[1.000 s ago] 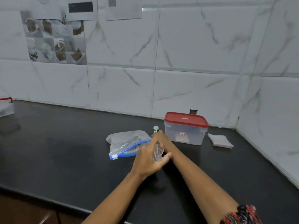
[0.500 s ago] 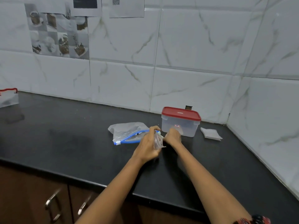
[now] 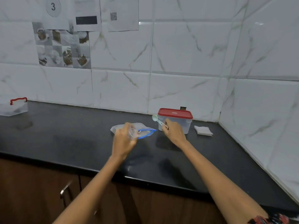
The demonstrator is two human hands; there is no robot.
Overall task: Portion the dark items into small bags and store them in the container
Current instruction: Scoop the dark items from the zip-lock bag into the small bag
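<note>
Bagging not started: your left hand (image 3: 124, 139) grips an empty small bag (image 3: 133, 132), right hand (image 3: 174, 132) pinches the scoop (image 3: 157, 120), container (image 3: 175, 121) lidded.

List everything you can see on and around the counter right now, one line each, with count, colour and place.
container: 1, clear with red lid on, back right of counter by the wall
spoon: 1, pale green, held just left of the container
small bag: 1, clear, held over the zip bag
zip bag: 1, clear with blue seal, flat on the counter, centre
stack of small bags: 1, whitish, right of the container
box with red handle: 1, clear, far left edge
counter: 1, black
wall papers: several, white, upper left
left hand: grips the small bag
right hand: pinches the spoon
</note>
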